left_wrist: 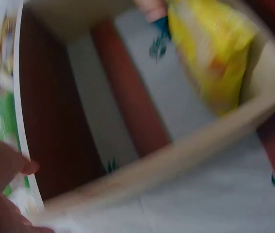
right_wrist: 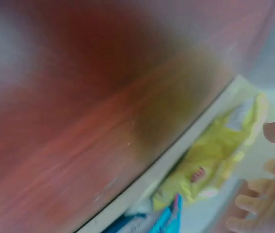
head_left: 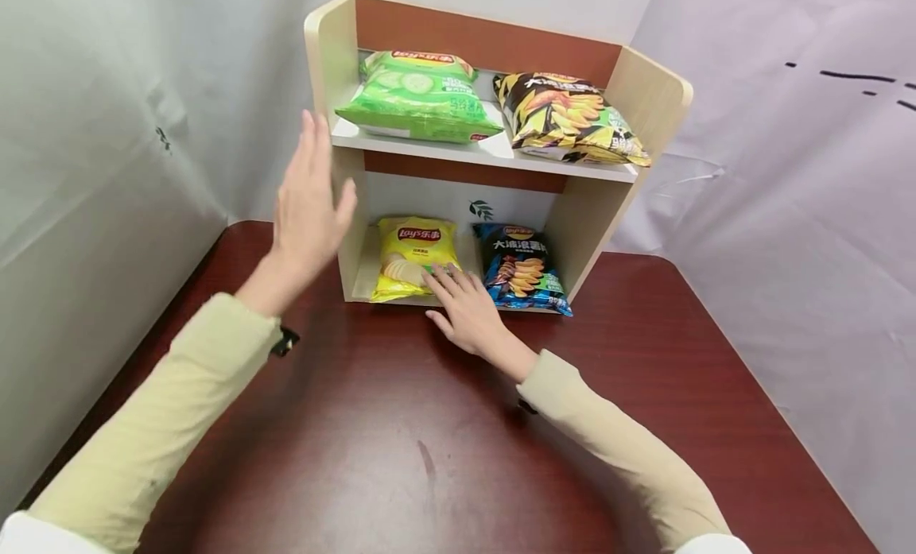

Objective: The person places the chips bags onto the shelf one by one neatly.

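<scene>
My left hand (head_left: 308, 208) is raised beside the left side panel of a two-tier shelf (head_left: 325, 69), fingers straight and thumb spread, with nothing held. In front of the lower tier, my right hand (head_left: 468, 311) reaches with extended fingers over the lower right of a yellow Lay's chip bag (head_left: 408, 240); whether it touches the bag I cannot tell. A dark blue chip bag (head_left: 518, 260) leans just right of that hand. On the upper tier lie a green chip bag (head_left: 422, 97) at left and a black-and-yellow chip bag (head_left: 565, 113) at right.
The shelf stands at the back of a dark red wooden table (head_left: 372, 427). Pale fabric walls (head_left: 787, 220) rise on both sides and behind. White paper (head_left: 497, 145) shows under the upper bags.
</scene>
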The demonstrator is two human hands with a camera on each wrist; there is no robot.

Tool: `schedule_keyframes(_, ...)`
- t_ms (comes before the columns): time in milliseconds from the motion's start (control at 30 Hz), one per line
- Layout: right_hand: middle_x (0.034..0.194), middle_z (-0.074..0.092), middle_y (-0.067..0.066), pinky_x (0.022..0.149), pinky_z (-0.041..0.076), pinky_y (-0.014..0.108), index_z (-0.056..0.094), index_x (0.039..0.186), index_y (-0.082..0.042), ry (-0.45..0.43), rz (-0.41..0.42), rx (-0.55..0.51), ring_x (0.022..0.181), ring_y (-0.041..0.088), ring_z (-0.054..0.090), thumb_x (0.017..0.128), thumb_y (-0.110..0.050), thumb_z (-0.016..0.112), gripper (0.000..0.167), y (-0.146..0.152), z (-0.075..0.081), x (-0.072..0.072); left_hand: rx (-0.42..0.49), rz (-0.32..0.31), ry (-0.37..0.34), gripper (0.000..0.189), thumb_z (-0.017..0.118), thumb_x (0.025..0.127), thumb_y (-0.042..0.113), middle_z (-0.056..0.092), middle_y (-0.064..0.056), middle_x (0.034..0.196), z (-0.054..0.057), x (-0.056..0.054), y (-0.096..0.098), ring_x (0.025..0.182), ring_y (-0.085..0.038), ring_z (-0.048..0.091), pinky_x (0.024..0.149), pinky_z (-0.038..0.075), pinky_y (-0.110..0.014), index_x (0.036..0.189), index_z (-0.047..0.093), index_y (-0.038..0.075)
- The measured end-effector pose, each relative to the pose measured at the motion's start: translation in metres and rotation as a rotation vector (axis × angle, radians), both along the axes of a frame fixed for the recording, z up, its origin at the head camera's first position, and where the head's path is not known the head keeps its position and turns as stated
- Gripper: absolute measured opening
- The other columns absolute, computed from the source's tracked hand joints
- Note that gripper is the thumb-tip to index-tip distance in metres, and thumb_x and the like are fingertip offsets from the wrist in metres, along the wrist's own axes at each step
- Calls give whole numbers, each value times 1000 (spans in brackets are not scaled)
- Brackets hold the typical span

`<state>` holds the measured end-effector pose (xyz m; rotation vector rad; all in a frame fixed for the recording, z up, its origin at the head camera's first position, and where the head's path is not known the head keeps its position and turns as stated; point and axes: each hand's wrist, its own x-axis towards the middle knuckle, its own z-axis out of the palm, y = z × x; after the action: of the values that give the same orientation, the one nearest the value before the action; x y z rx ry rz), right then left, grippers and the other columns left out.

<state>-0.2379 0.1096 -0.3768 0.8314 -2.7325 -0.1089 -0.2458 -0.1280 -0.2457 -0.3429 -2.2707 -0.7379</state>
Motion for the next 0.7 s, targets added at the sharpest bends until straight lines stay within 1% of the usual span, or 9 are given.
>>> schedule_keyframes(67, 159, 28, 5, 118, 23, 52, 24, 154, -20, -25, -26, -47, 147, 27, 24, 98, -45, 45, 64, 12, 4, 16, -154, -34, -78, 72, 50, 96, 22, 6, -10, 162, -20, 14, 9, 149, -33, 14, 118, 20, -56, 154, 10, 7)
schedule_keyframes(100, 159, 28, 4, 119, 22, 53, 25, 154, -20, -31, -38, -69, 148, 26, 23, 98, -46, 45, 65, 19, 6, 24, -229, -53, -122, 74, 49, 96, 26, 2, -10, 162, -30, 23, 14, 150, -33, 8, 118, 15, -58, 155, 7, 9)
schedule_keyframes(200, 158, 30, 5, 118, 22, 55, 27, 153, -18, -38, -53, -118, 148, 26, 22, 97, -48, 45, 66, 34, 10, 45, -382, -114, -235, 74, 46, 97, 38, 6, -8, 162, -60, 48, 26, 150, -34, 7, 116, 12, -65, 156, 8, 15)
schedule_keyframes(267, 158, 30, 4, 118, 20, 55, 27, 153, -18, -49, -53, -140, 148, 25, 21, 97, -49, 45, 67, 42, 10, 56, -436, -158, -290, 72, 45, 97, 44, 12, -8, 162, -78, 63, 33, 149, -35, 10, 115, 11, -66, 156, 12, 19)
schedule_keyframes(333, 158, 30, 4, 119, 19, 55, 28, 153, -18, -53, -46, -149, 149, 25, 21, 96, -50, 45, 67, 48, 9, 67, -471, -190, -330, 71, 43, 96, 49, 17, -8, 161, -93, 76, 37, 149, -34, 13, 115, 11, -66, 155, 16, 21)
schedule_keyframes(400, 158, 30, 4, 118, 19, 56, 28, 152, -18, -49, -32, -154, 148, 24, 22, 95, -50, 47, 68, 52, 6, 77, -496, -216, -359, 71, 45, 95, 51, 21, -7, 160, -104, 88, 40, 149, -33, 17, 115, 11, -66, 155, 19, 22)
schedule_keyframes(500, 158, 31, 4, 117, 21, 56, 30, 152, -18, -26, -12, -146, 148, 25, 24, 94, -49, 50, 69, 57, 2, 88, -509, -245, -367, 70, 47, 94, 52, 26, -7, 159, -116, 100, 42, 148, -32, 21, 115, 13, -66, 154, 24, 23)
schedule_keyframes(600, 158, 30, 4, 117, 22, 57, 31, 152, -18, -12, 2, -134, 148, 26, 24, 93, -48, 52, 69, 60, -1, 93, -507, -256, -369, 71, 50, 92, 52, 27, -7, 159, -123, 105, 43, 148, -32, 22, 115, 14, -65, 153, 26, 24)
schedule_keyframes(700, 157, 31, 4, 116, 23, 58, 33, 151, -17, -7, 11, -120, 147, 27, 26, 93, -48, 52, 68, 62, -3, 93, -505, -254, -373, 72, 50, 92, 53, 26, -7, 159, -127, 105, 44, 148, -32, 22, 115, 13, -64, 153, 26, 24)
